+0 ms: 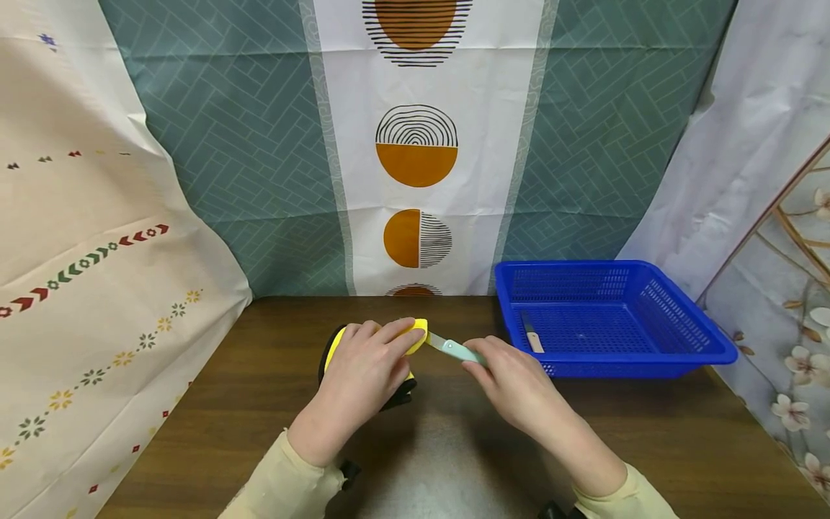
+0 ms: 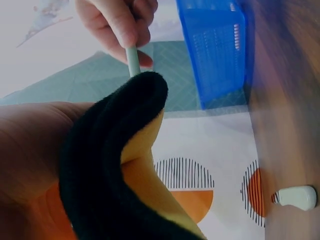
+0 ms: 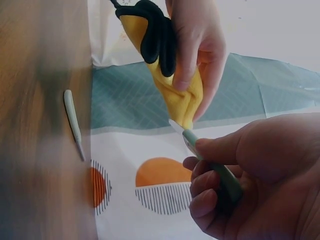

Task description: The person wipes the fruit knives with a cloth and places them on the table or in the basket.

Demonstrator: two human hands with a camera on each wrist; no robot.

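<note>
A folded yellow cloth with thick black edging is held in my left hand, its fingers curled over it. My right hand grips a small knife by its pale green handle. The knife's blade meets the cloth's yellow end; whether the tip sits inside a fold cannot be told. In the left wrist view the black edging covers the blade, and only the handle shows below my right fingers.
A blue plastic basket stands at the back right, with a pale-handled knife inside. Another slim pale-handled tool lies on the brown table, hidden in the head view. A patterned curtain hangs behind.
</note>
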